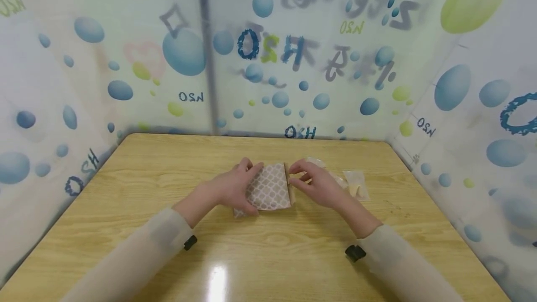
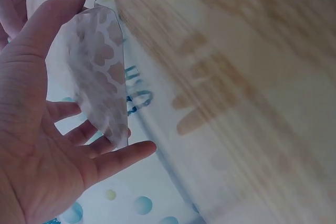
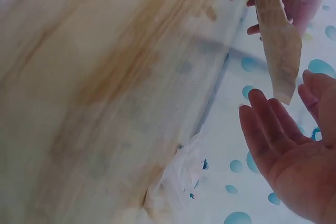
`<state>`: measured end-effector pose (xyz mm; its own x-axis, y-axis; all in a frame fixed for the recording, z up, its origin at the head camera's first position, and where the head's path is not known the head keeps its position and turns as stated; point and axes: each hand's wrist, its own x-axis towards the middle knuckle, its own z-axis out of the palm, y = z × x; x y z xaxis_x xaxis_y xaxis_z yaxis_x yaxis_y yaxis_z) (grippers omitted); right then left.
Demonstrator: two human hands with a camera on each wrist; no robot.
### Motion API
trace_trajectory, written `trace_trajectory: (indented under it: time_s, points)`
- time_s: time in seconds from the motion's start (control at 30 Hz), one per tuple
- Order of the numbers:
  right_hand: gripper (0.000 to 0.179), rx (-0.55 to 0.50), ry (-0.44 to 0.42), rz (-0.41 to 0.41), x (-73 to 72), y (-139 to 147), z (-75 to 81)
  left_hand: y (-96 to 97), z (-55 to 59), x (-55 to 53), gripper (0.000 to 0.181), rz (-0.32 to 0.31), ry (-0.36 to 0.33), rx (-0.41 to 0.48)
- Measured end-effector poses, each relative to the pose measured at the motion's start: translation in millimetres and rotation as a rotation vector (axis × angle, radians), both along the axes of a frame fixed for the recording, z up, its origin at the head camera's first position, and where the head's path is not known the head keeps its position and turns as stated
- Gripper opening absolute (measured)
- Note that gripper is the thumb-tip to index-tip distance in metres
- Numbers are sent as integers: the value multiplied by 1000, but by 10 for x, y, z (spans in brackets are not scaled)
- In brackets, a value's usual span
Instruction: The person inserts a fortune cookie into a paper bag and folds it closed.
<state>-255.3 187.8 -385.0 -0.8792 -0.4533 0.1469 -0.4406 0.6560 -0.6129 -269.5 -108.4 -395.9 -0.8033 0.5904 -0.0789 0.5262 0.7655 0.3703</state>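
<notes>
Nearest the body, the left sleeve (image 1: 134, 250) and right sleeve (image 1: 411, 264) angle inward over the table (image 1: 285, 255), bringing both hands to one piece of work. The left hand (image 1: 237, 185) holds a patterned packet (image 1: 270, 188), thumb at its near edge, fingers spread to the far edge. This grip across the width appears chosen to steady the packet and leave its right end accessible. Whether the packet rests on the table cannot be determined.

At that end, on the side facing the right hand (image 1: 320, 185), a tan strip (image 1: 292, 195) shows beside a dark line, presumably a flap. The right hand holds nothing visible; its fingers are loosely extended, palm turned toward the packet, tips just beside the end. Contact cannot be confirmed.

Beyond the right hand, to its right, lies a clear bag (image 1: 355, 185) with pale contents, seemingly set aside to keep the working space free. Farthest from both hands, a printed curtain (image 1: 268, 83) stands behind the table.
</notes>
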Motion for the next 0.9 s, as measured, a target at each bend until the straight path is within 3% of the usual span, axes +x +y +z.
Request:
trace_trajectory:
  time_s: [0.27,0.47,0.73,0.9]
  points:
    - [19,-14,26,-6,0,-17,-42,-13,12,47,125,-17,5,110]
    - [18,-158,-52,-92,23,-15,-26,-47,19,50,108,-38,55,162]
    - [20,-316,-89,-101,25,-70,57,15,17,97,144,-37,47,139]
    - [20,-318,-88,-93,46,-86,87,27,-25,96,140,-21,60,178]
